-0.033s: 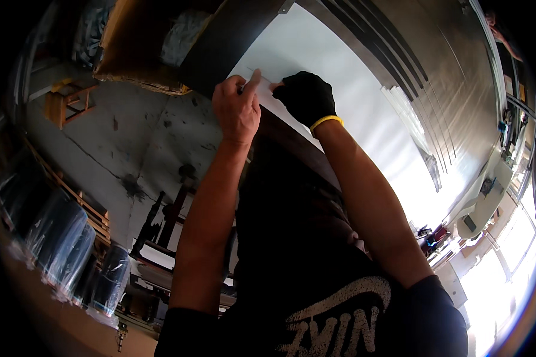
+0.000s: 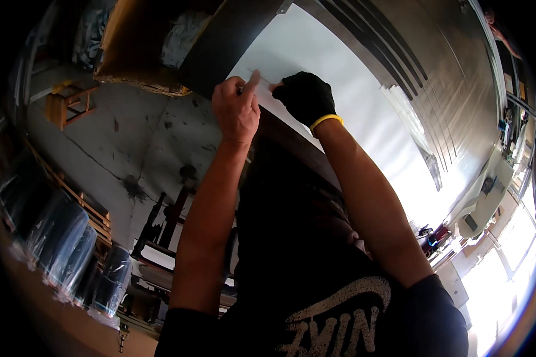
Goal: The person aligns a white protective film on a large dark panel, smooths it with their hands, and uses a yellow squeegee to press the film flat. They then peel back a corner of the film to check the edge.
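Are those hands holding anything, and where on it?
It can't be told: anything in the bare left hand or gloved right hand is too small or hidden to make out.

A black short-sleeved fabric shirt [image 2: 280,232] is worn, its front marked with speckled pale-grey block lettering [image 2: 339,330] beneath a thick curved band [image 2: 352,293]. The right hand [image 2: 305,94] is covered by a close-fitting black glove [image 2: 317,102], edged at the wrist with a narrow yellow cuff [image 2: 326,121]. The left hand [image 2: 239,113] is bare.

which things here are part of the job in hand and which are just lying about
Seemingly in use:
bare left hand
black-gloved right hand
white sheet beneath them
something thin between them, unclear

Seemingly just lying about:
dark strips
cardboard box
wooden stool
plastic-wrapped bundles
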